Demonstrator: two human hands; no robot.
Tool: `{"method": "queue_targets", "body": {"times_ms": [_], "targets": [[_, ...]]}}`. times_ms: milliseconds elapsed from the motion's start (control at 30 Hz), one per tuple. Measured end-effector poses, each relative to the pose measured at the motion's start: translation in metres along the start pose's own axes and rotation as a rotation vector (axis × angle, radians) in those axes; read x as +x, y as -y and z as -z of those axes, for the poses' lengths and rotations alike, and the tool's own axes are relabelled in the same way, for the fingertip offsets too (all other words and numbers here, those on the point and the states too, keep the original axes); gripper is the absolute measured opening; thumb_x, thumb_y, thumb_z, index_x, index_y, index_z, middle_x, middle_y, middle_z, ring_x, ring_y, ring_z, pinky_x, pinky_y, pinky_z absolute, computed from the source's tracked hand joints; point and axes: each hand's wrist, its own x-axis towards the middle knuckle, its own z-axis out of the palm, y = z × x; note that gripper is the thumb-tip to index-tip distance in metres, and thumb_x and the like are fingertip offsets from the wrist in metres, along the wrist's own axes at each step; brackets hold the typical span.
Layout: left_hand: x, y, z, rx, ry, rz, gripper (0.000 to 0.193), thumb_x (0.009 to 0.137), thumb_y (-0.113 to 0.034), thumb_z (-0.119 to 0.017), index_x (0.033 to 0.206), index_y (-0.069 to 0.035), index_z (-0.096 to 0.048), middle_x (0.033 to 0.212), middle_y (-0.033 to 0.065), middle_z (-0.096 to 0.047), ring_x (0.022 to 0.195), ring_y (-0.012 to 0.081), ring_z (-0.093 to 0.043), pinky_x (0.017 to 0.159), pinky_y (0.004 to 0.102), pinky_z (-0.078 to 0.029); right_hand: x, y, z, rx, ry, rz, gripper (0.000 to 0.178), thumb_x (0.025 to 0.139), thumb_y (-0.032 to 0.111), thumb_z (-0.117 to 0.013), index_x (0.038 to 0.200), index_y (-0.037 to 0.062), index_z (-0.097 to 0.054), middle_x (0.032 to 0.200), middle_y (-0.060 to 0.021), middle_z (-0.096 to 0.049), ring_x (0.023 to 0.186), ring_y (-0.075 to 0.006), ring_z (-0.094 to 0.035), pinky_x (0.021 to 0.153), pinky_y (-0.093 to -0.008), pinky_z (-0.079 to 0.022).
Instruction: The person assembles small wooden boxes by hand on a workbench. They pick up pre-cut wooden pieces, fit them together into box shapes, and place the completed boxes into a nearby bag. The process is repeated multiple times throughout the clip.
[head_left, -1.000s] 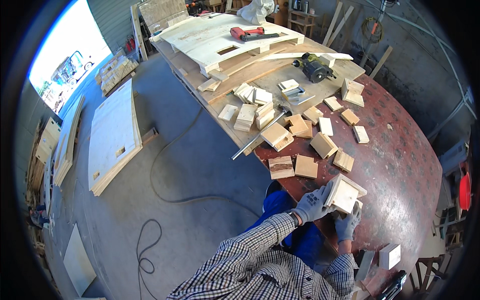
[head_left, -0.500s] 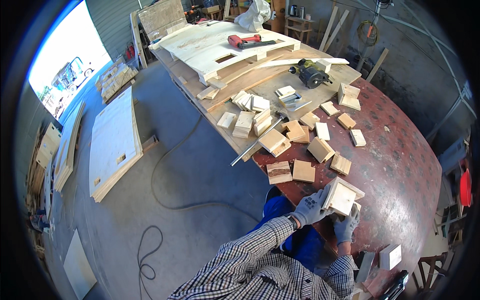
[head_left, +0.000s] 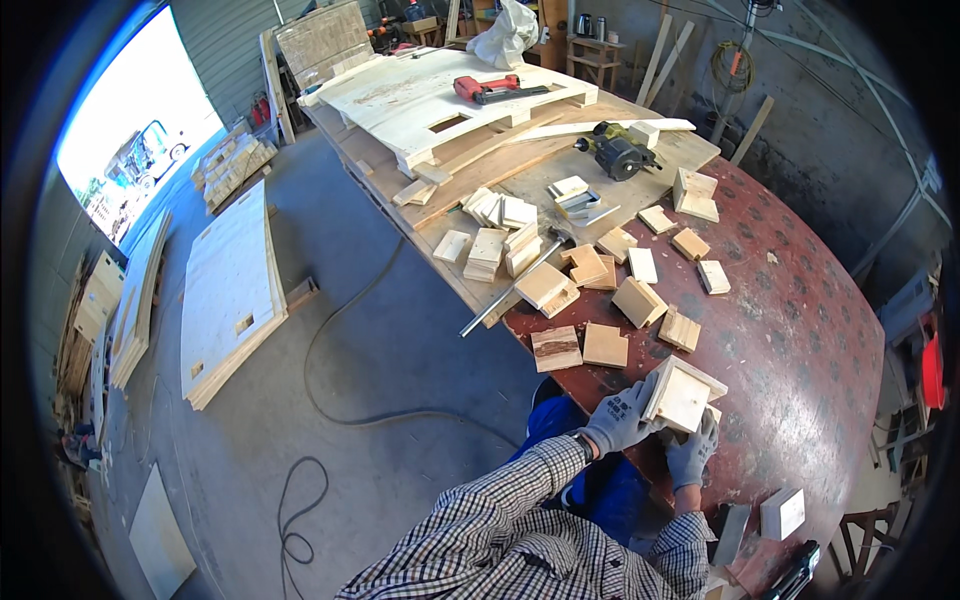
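Observation:
Both my gloved hands hold a small stack of square wooden blocks (head_left: 684, 392) near the front edge of the dark red worktable (head_left: 800, 330). My left hand (head_left: 618, 418) grips the stack's left side. My right hand (head_left: 692, 455) supports it from below and to the right. The stack is tilted, its pale top face turned up. Several loose wooden blocks (head_left: 582, 345) lie on the table just beyond the stack.
A metal bar (head_left: 510, 293) lies across the table edge. Farther back sit a power sander (head_left: 618, 155), a red nail gun (head_left: 492, 89) and plywood panels (head_left: 430, 100). A plywood sheet (head_left: 230, 290) and a cable (head_left: 330, 400) lie on the concrete floor.
The stack of blocks in my hands has tilted and shifted a little; both hands keep their hold. The view has drifted slightly.

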Motion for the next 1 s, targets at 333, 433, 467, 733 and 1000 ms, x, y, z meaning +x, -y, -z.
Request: {"method": "queue_targets", "body": {"times_ms": [333, 433, 467, 733, 1000], "targets": [[0.001, 0.000, -0.002, -0.011, -0.017, -0.011, 0.088, 0.099, -0.050, -0.066, 0.160, 0.002, -0.031, 0.126, 0.0240, -0.065, 0.099, 0.0402, -0.072, 0.076, 0.0511, -0.060, 0.000, -0.005, -0.004, -0.007, 0.016, -0.025, 0.084, 0.072, 0.024, -0.084, 0.148, 0.0060, -0.053, 0.151, -0.0168, -0.052, 0.145, -0.0414, -0.041, 0.123, -0.0546, -0.030], [0.002, 0.000, -0.001, -0.006, -0.009, -0.006, 0.088, 0.099, -0.049, -0.066, 0.160, 0.002, -0.031, 0.125, 0.0239, -0.065, 0.099, 0.0404, -0.072, 0.075, 0.0512, -0.060, 0.000, -0.005, -0.004, -0.016, 0.025, -0.035, 0.085, 0.072, 0.024, -0.084, 0.148, 0.0061, -0.053, 0.152, -0.0170, -0.051, 0.146, -0.0422, -0.040, 0.124, -0.0548, -0.030], [0.002, 0.000, -0.001, -0.004, -0.006, -0.006, 0.087, 0.099, -0.049, -0.066, 0.160, 0.002, -0.031, 0.124, 0.0239, -0.065, 0.099, 0.0404, -0.072, 0.075, 0.0513, -0.060, 0.000, -0.005, -0.004, -0.016, 0.025, -0.032, 0.085, 0.072, 0.024, -0.084, 0.148, 0.0061, -0.053, 0.152, -0.0169, -0.051, 0.146, -0.0423, -0.040, 0.124, -0.0549, -0.030], [0.000, -0.001, 0.003, -0.011, -0.007, -0.013, 0.086, 0.099, -0.050, -0.065, 0.159, 0.003, -0.033, 0.123, 0.0235, -0.065, 0.098, 0.0409, -0.072, 0.078, 0.0515, -0.059, 0.001, 0.000, -0.003, 0.008, 0.003, -0.043, 0.088, 0.071, 0.030, -0.089, 0.148, 0.0057, -0.054, 0.151, -0.0164, -0.052, 0.145, -0.0427, -0.041, 0.122, -0.0550, -0.032], [0.001, -0.006, 0.006, -0.024, -0.001, 0.009, 0.081, 0.098, -0.051, -0.066, 0.153, 0.004, -0.042, 0.120, 0.0231, -0.065, 0.096, 0.0400, -0.072, 0.079, 0.0505, -0.059, 0.000, -0.010, -0.005, -0.051, 0.012, -0.043, 0.092, 0.073, 0.042, -0.091, 0.149, 0.0056, -0.055, 0.151, -0.0211, -0.052, 0.142, -0.0449, -0.045, 0.120, -0.0555, -0.036]]}}
